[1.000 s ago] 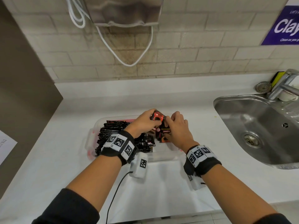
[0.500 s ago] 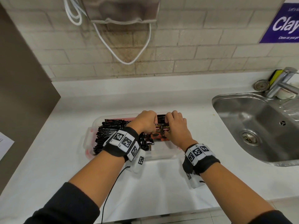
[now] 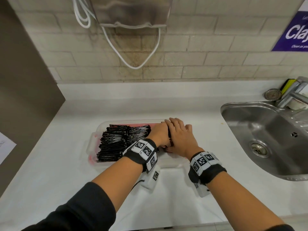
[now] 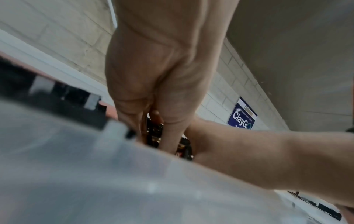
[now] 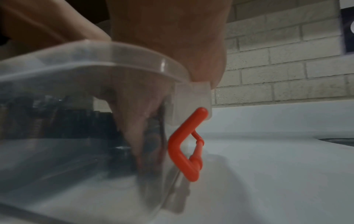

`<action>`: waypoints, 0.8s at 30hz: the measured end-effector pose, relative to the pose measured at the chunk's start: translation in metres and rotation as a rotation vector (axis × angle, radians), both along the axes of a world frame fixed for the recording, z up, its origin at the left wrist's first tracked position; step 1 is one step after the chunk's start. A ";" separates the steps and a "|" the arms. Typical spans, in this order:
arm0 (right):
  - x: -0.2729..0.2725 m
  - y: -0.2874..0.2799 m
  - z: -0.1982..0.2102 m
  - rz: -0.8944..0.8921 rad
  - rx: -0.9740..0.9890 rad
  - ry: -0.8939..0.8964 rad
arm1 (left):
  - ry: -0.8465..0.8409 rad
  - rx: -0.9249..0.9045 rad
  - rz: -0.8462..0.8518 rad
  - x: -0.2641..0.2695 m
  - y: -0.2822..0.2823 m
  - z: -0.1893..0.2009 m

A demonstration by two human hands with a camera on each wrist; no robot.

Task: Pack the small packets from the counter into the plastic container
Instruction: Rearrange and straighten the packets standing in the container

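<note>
Black packets point(image 3: 120, 142) fill clear plastic container point(image 3: 100, 129)

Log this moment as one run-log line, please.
stage: packing | left hand: in container, on packets | right hand: beside it, fingers down inside | counter: no loose packets seen

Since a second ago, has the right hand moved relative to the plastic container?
Yes. The right hand has dropped from above the plastic container down into its right end, fingers now flat against the packets beside the left hand.
</note>
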State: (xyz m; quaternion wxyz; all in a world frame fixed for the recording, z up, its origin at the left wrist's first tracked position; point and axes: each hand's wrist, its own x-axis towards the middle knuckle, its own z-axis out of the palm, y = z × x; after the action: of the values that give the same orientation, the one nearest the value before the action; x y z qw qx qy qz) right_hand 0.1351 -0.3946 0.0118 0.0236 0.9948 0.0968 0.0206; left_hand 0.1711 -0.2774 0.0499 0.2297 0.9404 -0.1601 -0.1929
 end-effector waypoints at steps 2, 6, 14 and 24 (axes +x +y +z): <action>0.001 0.001 -0.001 -0.004 -0.057 0.014 | 0.009 -0.002 0.016 0.000 0.002 0.000; 0.004 -0.001 -0.006 0.007 -0.061 0.042 | 0.154 -0.120 0.235 0.008 0.012 0.006; 0.005 -0.003 -0.009 0.085 -0.157 0.100 | 0.207 -0.166 0.249 0.003 0.017 0.012; 0.004 0.000 0.001 0.060 -0.037 0.142 | 0.303 -0.348 0.189 -0.007 0.010 0.003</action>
State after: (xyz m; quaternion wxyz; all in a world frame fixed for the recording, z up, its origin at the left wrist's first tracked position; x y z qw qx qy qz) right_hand 0.1393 -0.3943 0.0132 0.0344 0.9898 0.1281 -0.0511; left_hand 0.1644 -0.2671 0.0526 0.4264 0.8580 -0.0661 -0.2787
